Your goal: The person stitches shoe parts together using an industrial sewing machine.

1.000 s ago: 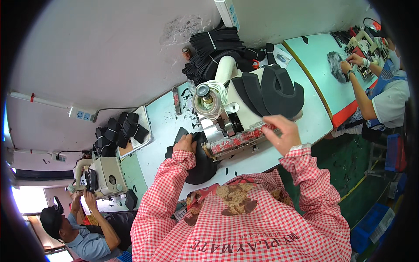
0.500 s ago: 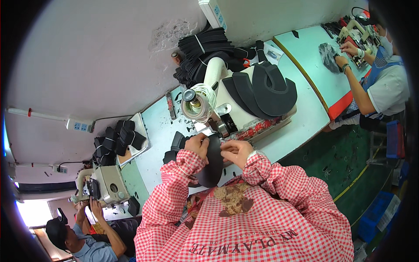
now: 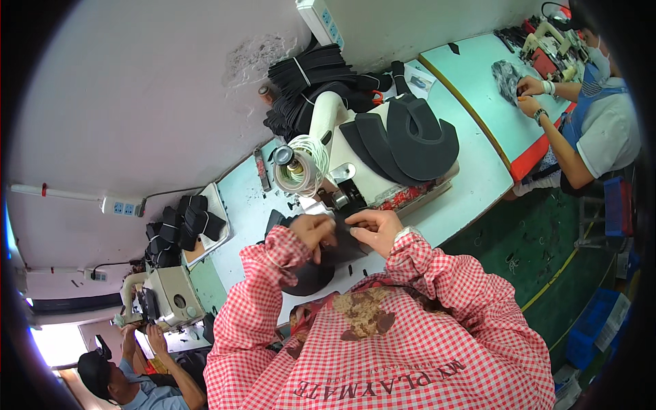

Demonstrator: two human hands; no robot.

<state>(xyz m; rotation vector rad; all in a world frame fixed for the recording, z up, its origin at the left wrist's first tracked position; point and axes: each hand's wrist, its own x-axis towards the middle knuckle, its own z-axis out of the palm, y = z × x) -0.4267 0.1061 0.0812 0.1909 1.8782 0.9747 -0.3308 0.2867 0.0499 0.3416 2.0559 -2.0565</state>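
A curved black sheet piece lies in front of the cream machine's metal working head. My right hand pinches its edge between thumb and fingers, close to the metal head. My left hand is over the piece's left side, its fingers bent and smeared by motion, so I cannot see whether it grips anything. Another dark rounded piece shows below my left wrist, against the table's near edge. A coil of pale cord sits on a round holder above the head.
Several curved black pieces rest on the machine bed. Tied bundles of black strips are piled behind. Black bundles lie on a tray at left. One co-worker works at a machine at lower left, another at the right-hand table.
My left hand has shifted down and its fingers have moved off their earlier grip on the piece. The right hand has come up closer to the metal head. The piece has turned.
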